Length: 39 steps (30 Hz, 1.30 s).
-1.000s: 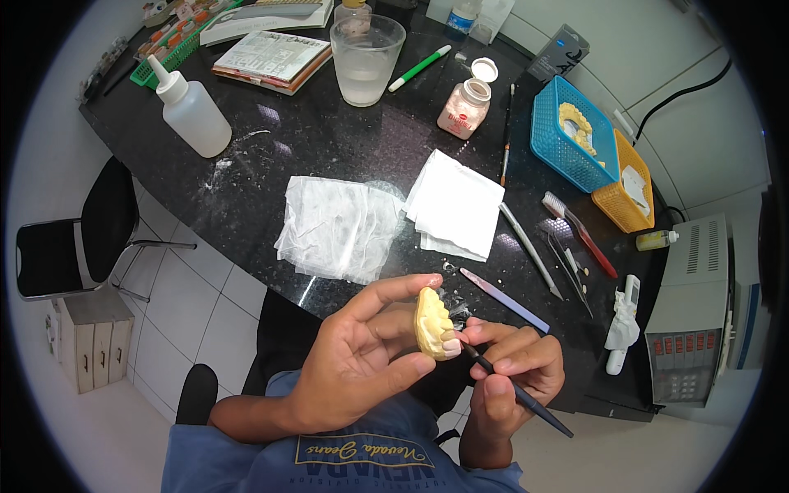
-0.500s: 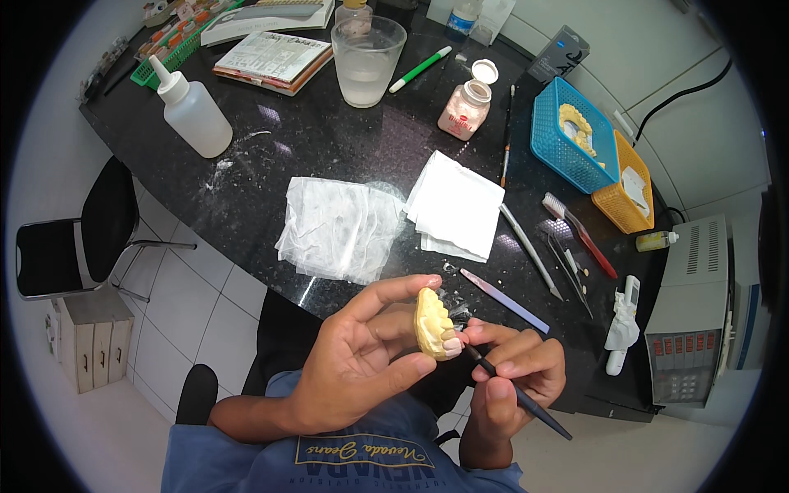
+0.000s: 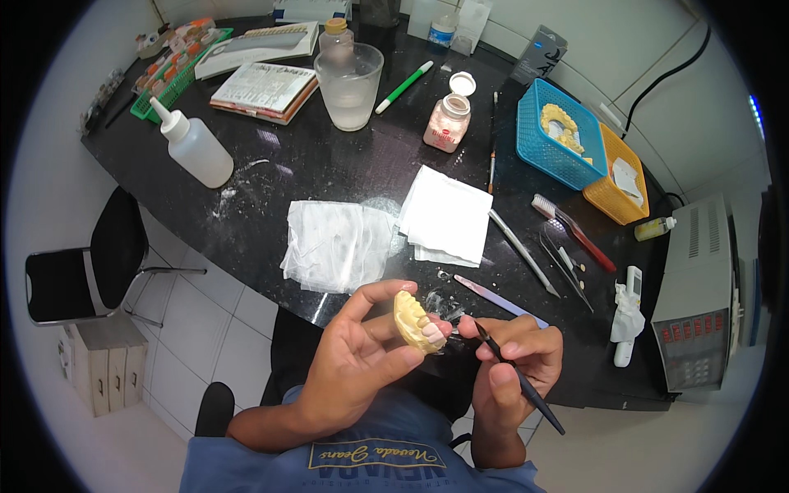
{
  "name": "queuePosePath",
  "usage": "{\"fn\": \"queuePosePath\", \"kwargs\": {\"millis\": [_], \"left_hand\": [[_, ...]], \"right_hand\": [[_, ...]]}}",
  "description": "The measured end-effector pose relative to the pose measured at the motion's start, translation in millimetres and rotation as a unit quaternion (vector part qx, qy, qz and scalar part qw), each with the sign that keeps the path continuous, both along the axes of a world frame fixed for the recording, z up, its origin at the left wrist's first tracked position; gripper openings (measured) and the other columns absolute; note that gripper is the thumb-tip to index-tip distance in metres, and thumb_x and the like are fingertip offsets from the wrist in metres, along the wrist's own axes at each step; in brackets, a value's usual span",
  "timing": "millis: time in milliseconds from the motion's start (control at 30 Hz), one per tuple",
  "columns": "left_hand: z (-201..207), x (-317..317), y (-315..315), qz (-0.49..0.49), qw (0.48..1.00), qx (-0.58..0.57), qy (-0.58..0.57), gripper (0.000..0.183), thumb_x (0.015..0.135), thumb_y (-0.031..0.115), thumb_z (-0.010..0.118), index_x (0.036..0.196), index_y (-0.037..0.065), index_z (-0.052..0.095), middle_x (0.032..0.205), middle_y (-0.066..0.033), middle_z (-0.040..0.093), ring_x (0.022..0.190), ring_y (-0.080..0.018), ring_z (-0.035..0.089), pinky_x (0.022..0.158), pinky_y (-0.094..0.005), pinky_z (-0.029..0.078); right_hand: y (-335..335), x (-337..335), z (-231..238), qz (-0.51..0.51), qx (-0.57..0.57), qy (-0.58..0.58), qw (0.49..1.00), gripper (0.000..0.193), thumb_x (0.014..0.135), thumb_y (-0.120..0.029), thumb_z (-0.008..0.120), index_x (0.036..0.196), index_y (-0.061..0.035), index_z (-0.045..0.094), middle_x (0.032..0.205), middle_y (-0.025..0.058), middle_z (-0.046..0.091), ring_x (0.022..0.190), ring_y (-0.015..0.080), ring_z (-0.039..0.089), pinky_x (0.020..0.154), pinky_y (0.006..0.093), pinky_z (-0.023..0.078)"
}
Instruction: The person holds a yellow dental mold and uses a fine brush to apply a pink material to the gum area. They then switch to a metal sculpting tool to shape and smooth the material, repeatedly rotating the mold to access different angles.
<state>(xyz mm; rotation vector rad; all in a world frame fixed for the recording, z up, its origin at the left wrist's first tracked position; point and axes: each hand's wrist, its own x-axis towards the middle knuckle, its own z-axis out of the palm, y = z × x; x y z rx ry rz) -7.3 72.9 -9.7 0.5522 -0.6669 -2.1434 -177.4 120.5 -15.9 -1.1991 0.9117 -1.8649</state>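
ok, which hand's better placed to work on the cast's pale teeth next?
Likely the right hand: it holds the black tool, tip near the pale teeth; the left hand holds the yellow cast.

Yellow dental model (image 3: pixel 411 320) tilted farther left, dark tool (image 3: pixel 538 400) in right hand (image 3: pixel 519 361), tip seemingly drawn back

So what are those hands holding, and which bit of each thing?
The left hand holds the tooth model by its edges, between thumb and fingers. The right hand holds the black tool just behind its tip.
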Motion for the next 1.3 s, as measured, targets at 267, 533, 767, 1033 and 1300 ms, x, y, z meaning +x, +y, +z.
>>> {"fn": "queuePosePath", "kwargs": {"millis": [267,533,767,1033,1300], "left_hand": [[2,2,0,-0.004,0.999,0.034,0.023,0.056,0.093,-0.005,0.058,0.140,0.001,0.028,0.130,-0.0281,0.057,0.126,-0.0248,0.054,0.109,-0.0362,0.041],[0,2,1,-0.004,1.000,0.019,0.017,0.058,0.093,-0.004,0.059,0.142,0.002,0.028,0.130,-0.0290,0.056,0.125,-0.0249,0.055,0.108,-0.0356,0.042],[-5,-5,10,0.045,0.998,-0.048,-0.002,0.056,0.092,-0.005,0.060,0.140,0.001,0.031,0.128,-0.0269,0.057,0.123,-0.0269,0.057,0.106,-0.0384,0.045],[-20,-18,18,0.193,0.946,-0.249,-0.073,0.057,0.082,-0.011,0.070,0.127,0.003,0.038,0.121,-0.0233,0.060,0.119,-0.0303,0.059,0.102,-0.0379,0.049],[-35,-17,7,0.298,0.747,-0.544,-0.239,0.062,0.074,-0.009,0.078,0.122,0.008,0.043,0.103,-0.0116,0.073,0.122,-0.0275,0.051,0.099,-0.0404,0.048]], "right_hand": [[10,1,-1,-0.063,0.008,0.113,0.992,0.025,0.081,0.000,0.071,0.103,0.0012,0.059,0.096,0.0229,0.066,0.090,0.0248,0.068,0.080,0.0327,0.056],[13,-9,-2,-0.064,0.023,0.268,0.961,0.024,0.078,0.000,0.072,0.099,0.0028,0.062,0.094,0.0187,0.067,0.086,0.0263,0.068,0.078,0.0356,0.056],[17,1,-2,-0.125,-0.004,0.147,0.981,0.019,0.084,-0.001,0.070,0.099,0.0024,0.060,0.094,0.0180,0.061,0.086,0.0261,0.068,0.077,0.0354,0.058],[14,16,-5,-0.117,-0.007,0.107,0.987,0.022,0.088,-0.005,0.069,0.105,0.0020,0.057,0.099,0.0187,0.059,0.090,0.0284,0.069,0.081,0.0355,0.057],[13,14,-4,-0.123,-0.012,0.100,0.987,0.021,0.087,-0.005,0.069,0.102,0.0017,0.056,0.095,0.0176,0.058,0.088,0.0288,0.069,0.078,0.0369,0.058]]}}
